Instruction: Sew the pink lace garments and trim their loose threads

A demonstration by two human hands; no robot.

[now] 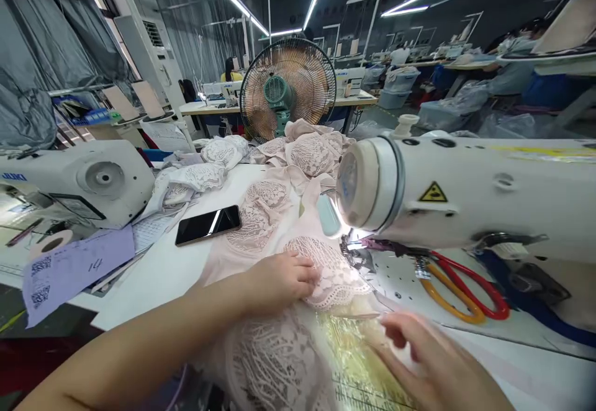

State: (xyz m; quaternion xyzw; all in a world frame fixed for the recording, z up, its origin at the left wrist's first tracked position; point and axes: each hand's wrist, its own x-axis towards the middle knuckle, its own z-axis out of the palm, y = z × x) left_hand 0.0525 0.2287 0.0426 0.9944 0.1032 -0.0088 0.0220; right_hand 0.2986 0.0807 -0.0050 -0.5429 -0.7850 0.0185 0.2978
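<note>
My left hand point(283, 279) rests knuckles-up on a pale pink lace garment point(331, 269), its fingers curled and pressing the fabric flat just left of the sewing machine's needle area point(354, 251). My right hand point(431, 361) hovers low at the front right, blurred, fingers spread over the lace and a shiny yellowish sheet point(354, 349). The white sewing machine point(465, 194) stretches across the right side, its lamp lighting the fabric.
A black phone point(208, 225) lies on the table left of the lace. Red and orange scissors point(465, 296) sit under the machine arm. A heap of lace pieces point(298, 150) and a fan point(287, 88) stand behind. Another machine point(88, 181) and purple paper point(74, 268) are at left.
</note>
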